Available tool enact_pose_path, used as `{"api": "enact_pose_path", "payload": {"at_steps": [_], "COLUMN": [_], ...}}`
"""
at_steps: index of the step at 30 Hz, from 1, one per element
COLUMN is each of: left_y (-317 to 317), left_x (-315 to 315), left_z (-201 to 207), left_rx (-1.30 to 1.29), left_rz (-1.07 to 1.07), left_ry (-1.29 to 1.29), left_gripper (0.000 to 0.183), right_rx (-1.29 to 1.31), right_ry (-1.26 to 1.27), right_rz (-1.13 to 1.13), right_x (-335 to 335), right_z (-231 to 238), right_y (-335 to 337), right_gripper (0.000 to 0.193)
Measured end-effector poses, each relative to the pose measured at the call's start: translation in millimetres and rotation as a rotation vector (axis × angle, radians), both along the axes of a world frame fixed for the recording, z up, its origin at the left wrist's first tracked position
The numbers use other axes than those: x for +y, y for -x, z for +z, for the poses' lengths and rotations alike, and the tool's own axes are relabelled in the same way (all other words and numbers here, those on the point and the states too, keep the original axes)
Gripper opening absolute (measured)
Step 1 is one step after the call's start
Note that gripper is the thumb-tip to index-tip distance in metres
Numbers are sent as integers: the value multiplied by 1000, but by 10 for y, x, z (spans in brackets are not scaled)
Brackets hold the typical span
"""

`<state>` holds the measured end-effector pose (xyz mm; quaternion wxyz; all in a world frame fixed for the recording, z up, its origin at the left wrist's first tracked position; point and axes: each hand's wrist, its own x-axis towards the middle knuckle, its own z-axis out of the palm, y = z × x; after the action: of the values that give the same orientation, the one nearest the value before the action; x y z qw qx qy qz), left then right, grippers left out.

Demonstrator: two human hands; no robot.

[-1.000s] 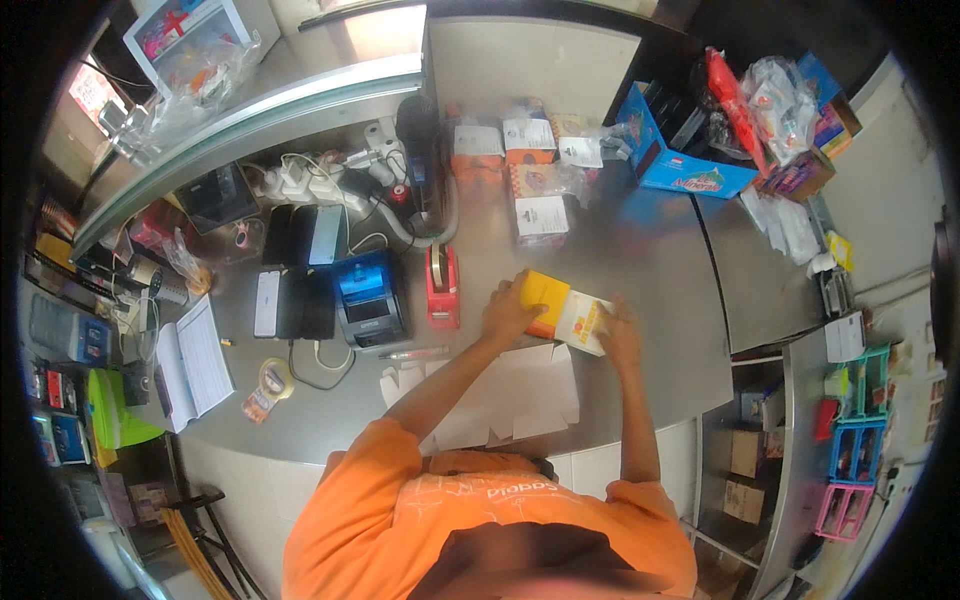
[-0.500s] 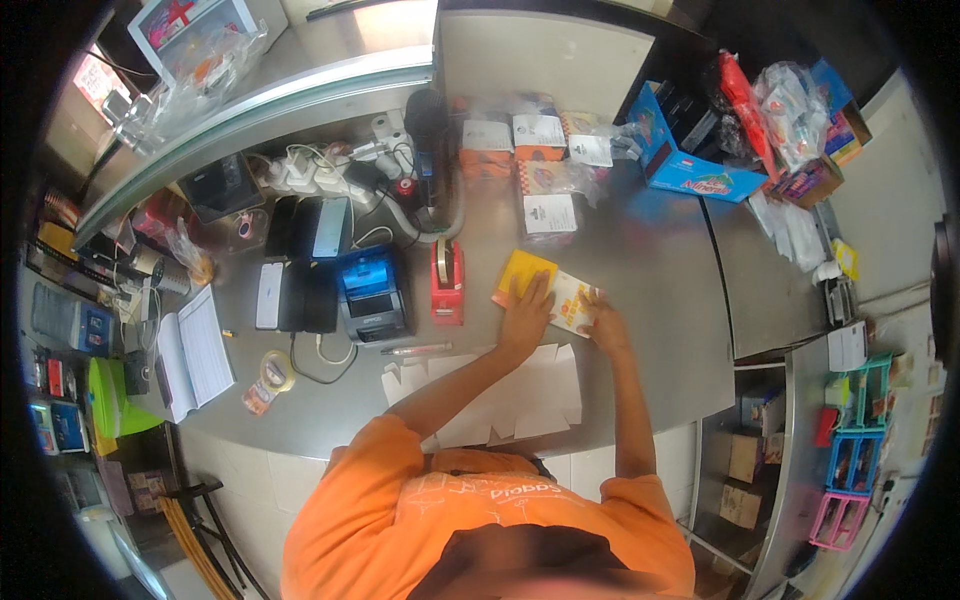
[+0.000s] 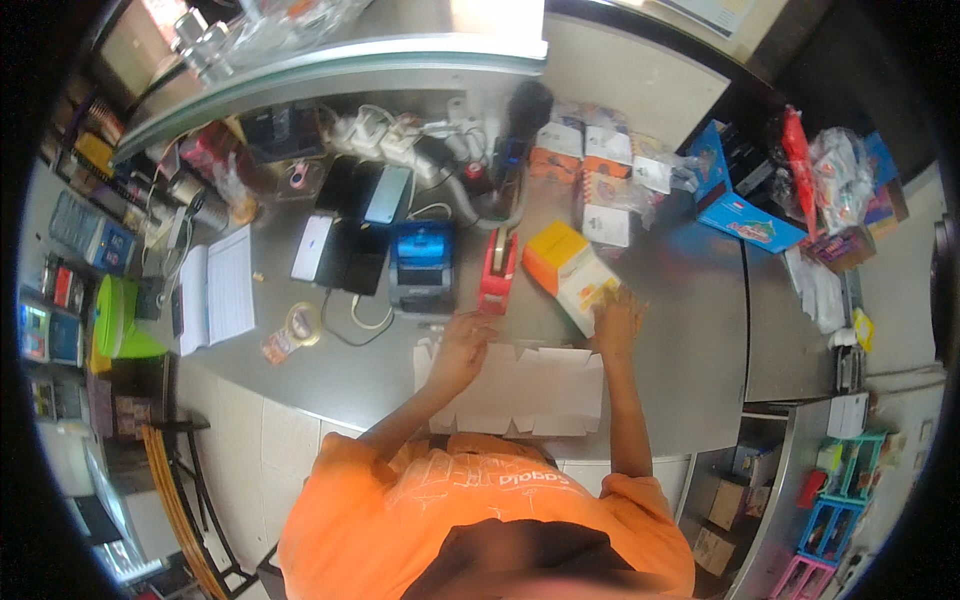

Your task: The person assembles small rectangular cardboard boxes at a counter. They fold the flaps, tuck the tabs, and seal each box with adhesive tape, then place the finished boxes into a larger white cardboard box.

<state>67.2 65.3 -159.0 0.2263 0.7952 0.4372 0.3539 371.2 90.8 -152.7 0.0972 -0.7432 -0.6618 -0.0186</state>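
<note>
A yellow, white and orange carton (image 3: 575, 268) lies at a slant on the metal counter. My right hand (image 3: 617, 318) has its fingers closed around the carton's near right end. My left hand (image 3: 465, 345) is over the far left edge of a flat, white cut-out cardboard blank (image 3: 530, 390), its fingers bent and apart. Beneath those fingers lies a pen (image 3: 432, 326), mostly covered by the hand. A red tape dispenser (image 3: 497, 275) stands just beyond my left fingertips.
Left of the dispenser are a blue-and-black label printer (image 3: 422, 265), several phones (image 3: 345, 240), a tape roll (image 3: 303, 322) and an open notebook (image 3: 225, 290). Packaged goods (image 3: 605, 185) stand at the back. A blue carton (image 3: 750, 205) holds bags at the right. A glass shelf edge (image 3: 340, 75) overhangs the far left.
My left hand has let go of the carton and moved back left to the pen. The carton has turned and shifted left, with my right hand still at its end. The view has shifted.
</note>
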Motion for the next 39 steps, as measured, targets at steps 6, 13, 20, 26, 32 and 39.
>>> {"api": "enact_pose_path", "payload": {"at_steps": [6, 13, 20, 26, 32, 39], "left_y": [674, 605, 433, 549, 499, 526], "left_x": [-522, -938, -913, -803, -715, -794], "left_z": [-248, -702, -753, -49, 698, 1000], "left_rx": [-156, 24, -49, -610, -684, -608], "left_rz": [409, 316, 388, 56, -170, 39], "left_ry": [464, 409, 333, 267, -10, -138], "left_gripper": [19, 54, 49, 28, 21, 26], "right_rx": [454, 508, 299, 469, 579, 1009], "right_ry": [-15, 46, -2, -12, -207, -206], "right_rz": [572, 670, 774, 785, 604, 709], "right_x": [-252, -332, -348, -646, -734, -784], "right_z": [-299, -585, -344, 440, 1002, 1299], "right_y": [1085, 1618, 1583, 1585, 1654, 1751], "right_gripper": [36, 32, 16, 13, 14, 14]}}
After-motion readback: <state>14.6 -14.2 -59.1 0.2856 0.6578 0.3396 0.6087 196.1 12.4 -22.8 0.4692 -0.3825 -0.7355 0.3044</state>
